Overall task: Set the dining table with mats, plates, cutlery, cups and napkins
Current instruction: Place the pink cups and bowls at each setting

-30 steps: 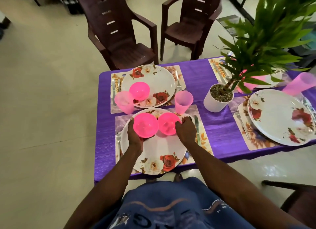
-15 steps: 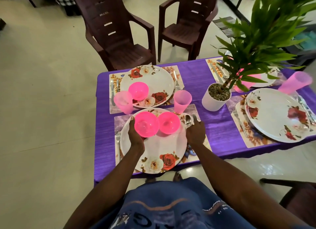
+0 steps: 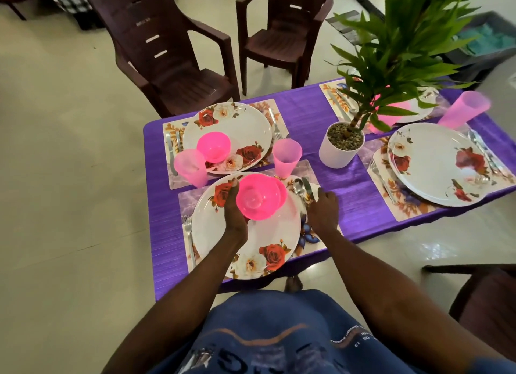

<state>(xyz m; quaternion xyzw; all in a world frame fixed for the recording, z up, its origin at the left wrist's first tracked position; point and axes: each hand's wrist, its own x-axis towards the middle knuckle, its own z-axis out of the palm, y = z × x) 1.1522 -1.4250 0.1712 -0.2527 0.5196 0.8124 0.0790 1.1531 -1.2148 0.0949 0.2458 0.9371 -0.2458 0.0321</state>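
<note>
My left hand grips a pink bowl lifted over the near plate, overlapping a second bowl at its 2 o'clock. My right hand presses on the mat near the spoon; its grip I cannot tell. I reckon a tilted bowl could slip and knock the cup at 12 o'clock on the worktop.

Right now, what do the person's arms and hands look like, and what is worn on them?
Both arms are bare to the frame edge: no sleeves, gloves or watch in view. Left hand and right hand show no rings. A blue printed garment covers the body.
</note>
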